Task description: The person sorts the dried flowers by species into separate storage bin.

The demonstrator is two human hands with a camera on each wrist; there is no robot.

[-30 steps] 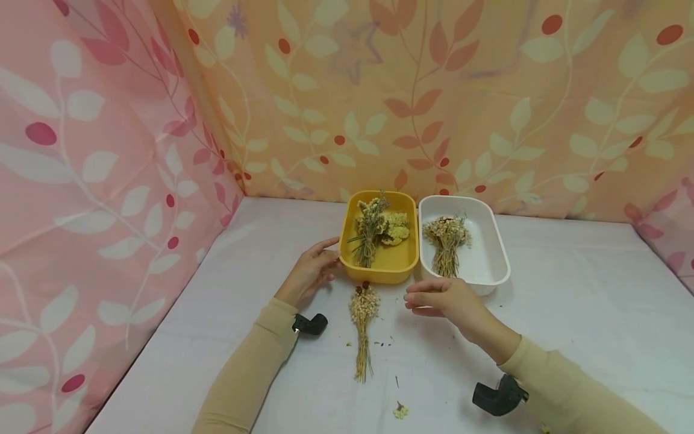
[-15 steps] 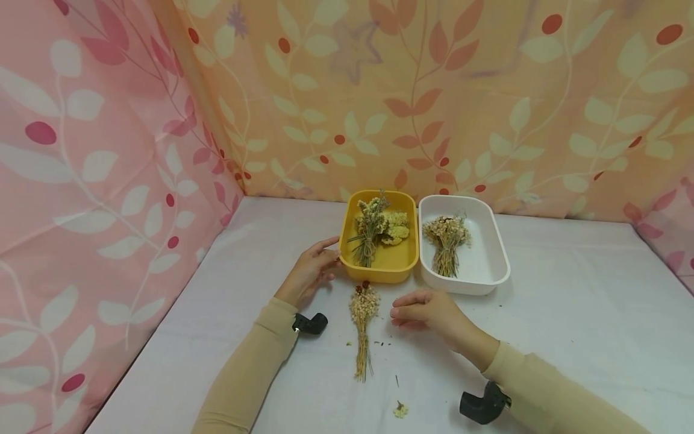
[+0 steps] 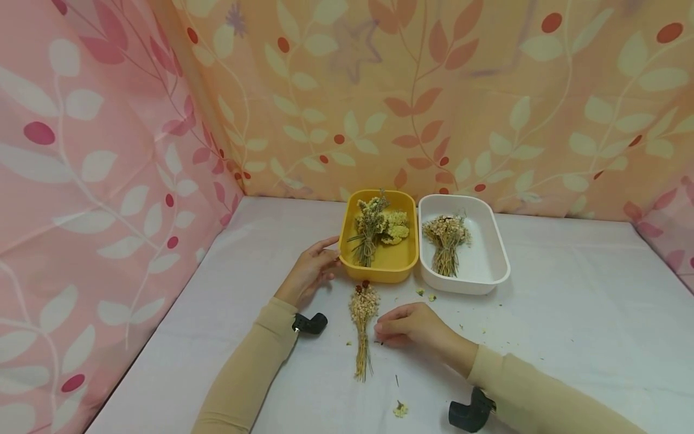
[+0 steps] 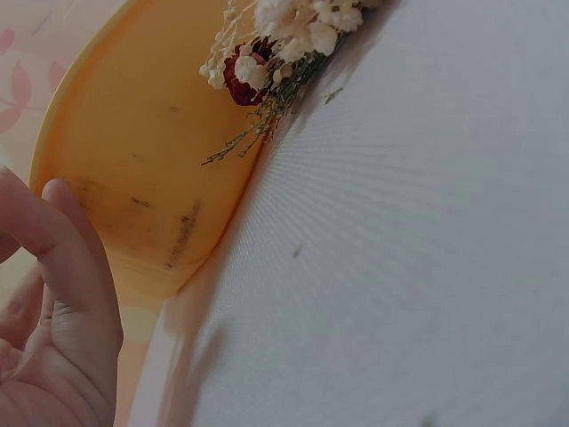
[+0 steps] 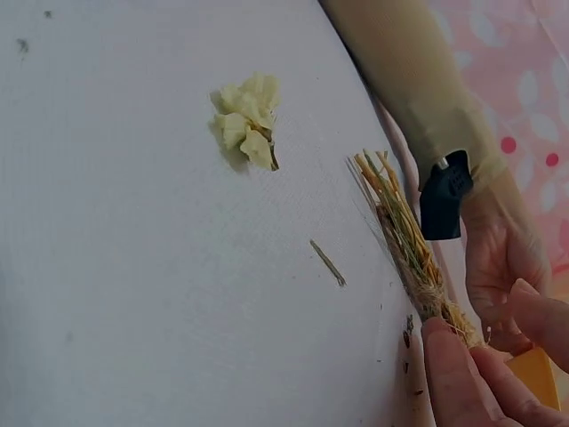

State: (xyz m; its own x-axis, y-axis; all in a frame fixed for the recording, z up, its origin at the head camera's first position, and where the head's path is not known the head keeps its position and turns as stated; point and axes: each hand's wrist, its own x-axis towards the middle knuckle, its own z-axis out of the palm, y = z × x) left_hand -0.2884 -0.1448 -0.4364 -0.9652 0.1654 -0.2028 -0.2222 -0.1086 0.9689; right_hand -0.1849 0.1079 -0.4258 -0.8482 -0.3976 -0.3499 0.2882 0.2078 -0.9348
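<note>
A tied bunch of dried flowers [image 3: 362, 340] lies on the white cloth, its pale heads and dark red blooms toward the yellow tub [image 3: 379, 276]. My left hand [image 3: 309, 268] touches that tub's left side near the front corner, fingers loosely bent; in the left wrist view the fingertips [image 4: 59, 191] meet its edge. Just right of the bunch, my right hand [image 3: 417, 328] hovers close to the stems with thumb and fingers apart. The right wrist view shows its fingers [image 5: 453, 374] overlapping the tied stems [image 5: 400, 231]; contact is unclear.
The yellow tub holds a greenish bunch [image 3: 368, 232] and yellow blooms [image 3: 397, 234]. Beside it, a white tub [image 3: 482, 253] holds another dried bunch [image 3: 446, 244]. A loose pale flower [image 3: 400, 410], a twig [image 3: 397, 381] and small crumbs lie on the cloth. Patterned curtains [image 3: 303, 120] stand behind.
My right hand has moved left and toward me, from the white tub's front to beside the dried flower bunch. Yellow scraps near the white tub now show. The left hand stays at the yellow tub.
</note>
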